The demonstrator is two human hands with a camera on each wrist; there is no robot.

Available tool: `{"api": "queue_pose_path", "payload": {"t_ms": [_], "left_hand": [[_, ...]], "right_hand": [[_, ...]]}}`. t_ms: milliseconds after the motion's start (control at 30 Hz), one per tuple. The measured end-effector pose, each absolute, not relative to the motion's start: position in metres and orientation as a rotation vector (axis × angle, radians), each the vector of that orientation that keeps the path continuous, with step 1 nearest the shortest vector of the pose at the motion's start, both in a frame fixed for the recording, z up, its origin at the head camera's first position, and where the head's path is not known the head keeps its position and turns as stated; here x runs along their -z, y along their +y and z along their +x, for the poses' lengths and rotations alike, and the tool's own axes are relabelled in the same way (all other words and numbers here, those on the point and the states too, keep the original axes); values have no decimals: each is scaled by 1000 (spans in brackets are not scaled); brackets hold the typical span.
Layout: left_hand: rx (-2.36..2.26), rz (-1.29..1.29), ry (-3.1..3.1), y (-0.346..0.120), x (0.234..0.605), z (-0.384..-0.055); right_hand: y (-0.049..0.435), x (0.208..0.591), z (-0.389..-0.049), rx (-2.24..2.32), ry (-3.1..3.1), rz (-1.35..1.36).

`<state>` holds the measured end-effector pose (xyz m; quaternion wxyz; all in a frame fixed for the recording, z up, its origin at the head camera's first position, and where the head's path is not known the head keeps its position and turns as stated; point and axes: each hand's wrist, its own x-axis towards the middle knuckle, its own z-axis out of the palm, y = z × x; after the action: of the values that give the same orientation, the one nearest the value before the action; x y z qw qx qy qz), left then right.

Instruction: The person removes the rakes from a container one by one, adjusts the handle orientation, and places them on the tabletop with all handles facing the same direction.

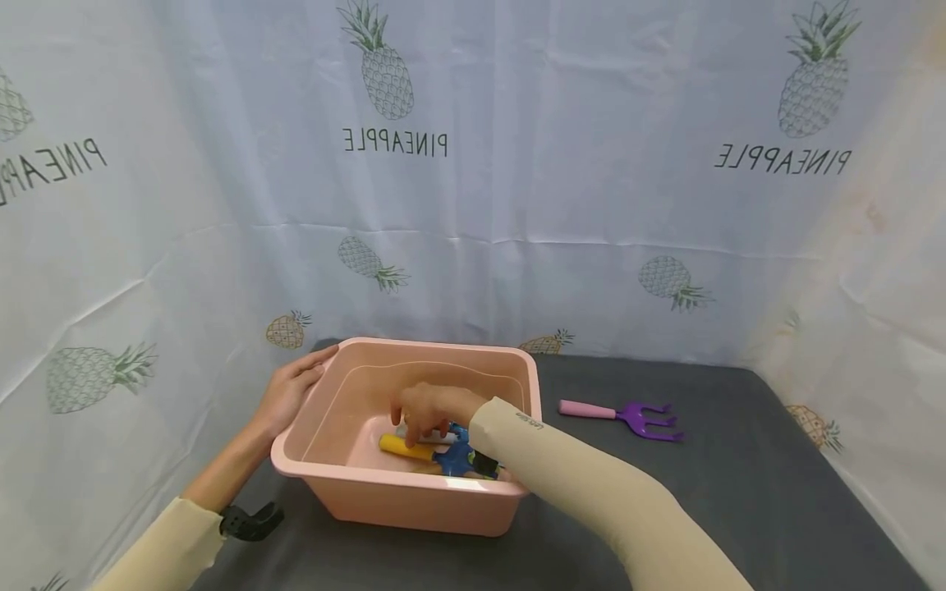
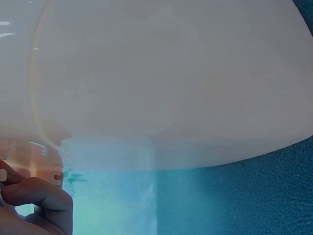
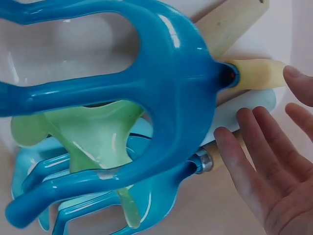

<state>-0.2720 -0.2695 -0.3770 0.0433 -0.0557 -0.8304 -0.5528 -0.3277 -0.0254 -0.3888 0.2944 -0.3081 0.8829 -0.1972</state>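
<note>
Right hand (image 3: 288,196) near a yellow-handled blue fork (image 3: 183,85)

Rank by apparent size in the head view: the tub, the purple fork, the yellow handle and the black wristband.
1. Tub
2. Purple fork
3. Yellow handle and black wristband: too alike to rank

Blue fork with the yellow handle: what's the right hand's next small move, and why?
I'd probably curl the right hand round the yellow handle: it is open beside that handle, and the blue fork lies over a green tool. The left hand holds the tub.
</note>
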Motion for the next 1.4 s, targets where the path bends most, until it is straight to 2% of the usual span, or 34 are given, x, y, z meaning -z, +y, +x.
{"api": "queue_pose_path", "payload": {"t_ms": [600, 1000, 1400], "left_hand": [[1609, -170, -2554, -272, 379, -271], [1620, -165, -2577, -271, 377, -269], [1643, -164, -2569, -272, 378, -271]], "right_hand": [[-27, 395, -320, 405, 2396, -876], [-28, 399, -317, 485, 2351, -856], [-30, 388, -319, 556, 2270, -848]]}}
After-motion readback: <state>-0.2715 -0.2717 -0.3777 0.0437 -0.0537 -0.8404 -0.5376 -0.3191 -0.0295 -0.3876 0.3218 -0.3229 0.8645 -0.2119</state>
